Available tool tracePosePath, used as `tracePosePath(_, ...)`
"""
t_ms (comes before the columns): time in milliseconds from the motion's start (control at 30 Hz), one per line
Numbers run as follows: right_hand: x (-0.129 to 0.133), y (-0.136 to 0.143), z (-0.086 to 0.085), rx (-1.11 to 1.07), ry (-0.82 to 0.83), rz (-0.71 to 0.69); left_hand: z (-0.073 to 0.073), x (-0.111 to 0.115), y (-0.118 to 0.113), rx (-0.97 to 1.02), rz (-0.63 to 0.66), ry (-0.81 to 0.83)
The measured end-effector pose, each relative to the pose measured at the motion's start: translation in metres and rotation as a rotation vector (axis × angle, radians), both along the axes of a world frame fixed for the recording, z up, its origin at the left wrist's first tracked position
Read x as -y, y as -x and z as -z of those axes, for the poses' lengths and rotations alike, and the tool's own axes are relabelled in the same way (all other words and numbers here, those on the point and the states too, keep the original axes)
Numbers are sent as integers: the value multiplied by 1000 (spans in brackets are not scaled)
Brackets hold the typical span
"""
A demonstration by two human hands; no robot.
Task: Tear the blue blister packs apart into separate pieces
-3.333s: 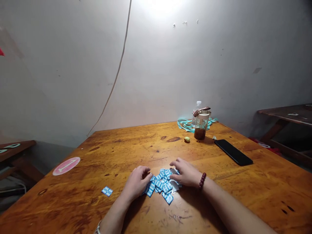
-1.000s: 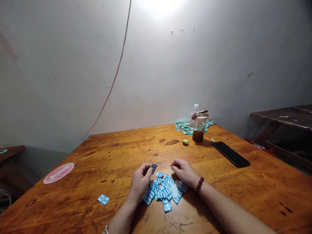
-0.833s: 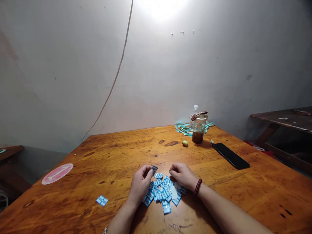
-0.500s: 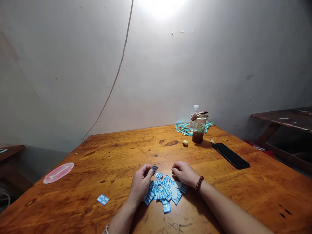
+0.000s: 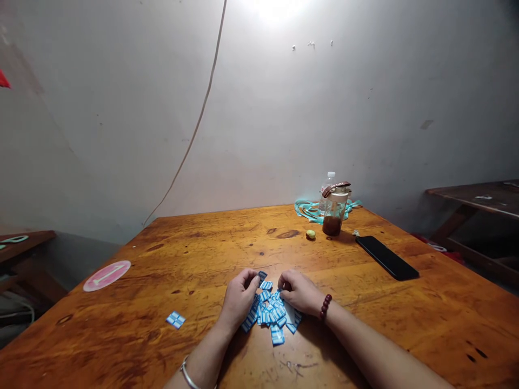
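Note:
A loose pile of small blue-and-white striped cards (image 5: 269, 313) lies on the wooden table in front of me, a few turned to a plain white side. My left hand (image 5: 240, 300) is closed at the pile's left edge, its thumb and fingers pinching one darker, shaded striped card (image 5: 263, 276). At the pile's upper right, my right hand (image 5: 299, 292) has its fingers curled and pressed together over the cards; whatever is between its fingertips is hidden. Apart from the pile, a flat blue-and-white piece (image 5: 175, 320) rests to the left.
A black phone (image 5: 387, 258) lies on the right. Behind it stand a cup with brown liquid (image 5: 332, 219), a clear plastic bottle (image 5: 329, 186) and turquoise straps (image 5: 305, 209). A small yellow-green object (image 5: 310, 234) sits nearby. On the left is a pink round sticker (image 5: 107, 275).
My right hand has moved left, onto the pile's upper edge and closer to my left hand. The left hand still pinches its card. The view has shifted slightly.

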State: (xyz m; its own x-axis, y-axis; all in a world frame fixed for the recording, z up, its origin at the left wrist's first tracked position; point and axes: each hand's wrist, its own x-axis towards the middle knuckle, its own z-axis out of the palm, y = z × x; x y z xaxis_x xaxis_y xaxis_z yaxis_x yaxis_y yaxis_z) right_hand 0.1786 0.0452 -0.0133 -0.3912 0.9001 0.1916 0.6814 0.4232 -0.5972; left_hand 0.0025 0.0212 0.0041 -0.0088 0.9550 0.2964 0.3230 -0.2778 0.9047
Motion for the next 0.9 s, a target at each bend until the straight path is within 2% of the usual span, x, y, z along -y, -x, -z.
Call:
tracePosePath(200, -6, -2, 1, -282, 144, -6, 0, 1, 0, -20, 7, -11)
tracePosePath(333, -4, -1, -6, -394, 73, -18, 1, 1, 1, 35, -2, 10)
tracePosePath(467, -1, 1, -11, -461, -1, -42, 1, 1, 0, 145, 22, 94)
tracePosePath(667, 1, 4, -13, -607, 58, 11, 2, 1, -1, 299, 75, 231)
tracePosePath(900, 17, 16, -22, -672, 117, -127, -1, 7, -10, 437, 132, 391)
